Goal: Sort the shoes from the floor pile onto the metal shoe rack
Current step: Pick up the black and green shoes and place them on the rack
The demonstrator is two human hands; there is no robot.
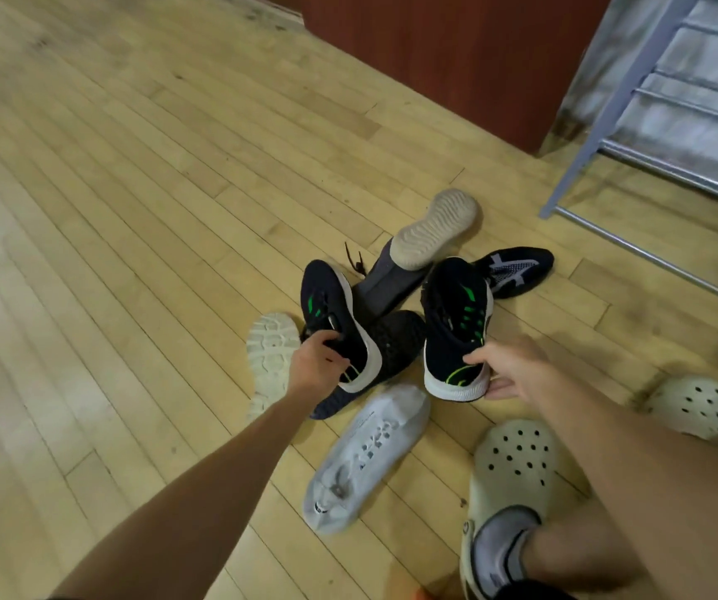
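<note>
Shoes lie heaped on the wooden floor (pixel 132 210) just in front of the metal shoe rack (pixel 634 101), whose visible shelves carry nothing. The left hand (pixel 316 361) is closed on the collar of 1 dark green-striped sneaker (pixel 335 309); the right hand (pixel 509 370) grips the heel of its twin (pixel 457 322). A white sneaker (pixel 366 456) lies nearest the person, farther from the rack.

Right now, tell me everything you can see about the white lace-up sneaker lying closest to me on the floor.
The white lace-up sneaker looks like worn fabric or mesh with white laces and a small dark mark at the heel. It lies upright on its sole on the wooden floor, toe pointing toward the pile, heel toward the person. Neither hand touches it; its toe sits against a dark knit shoe.
</note>
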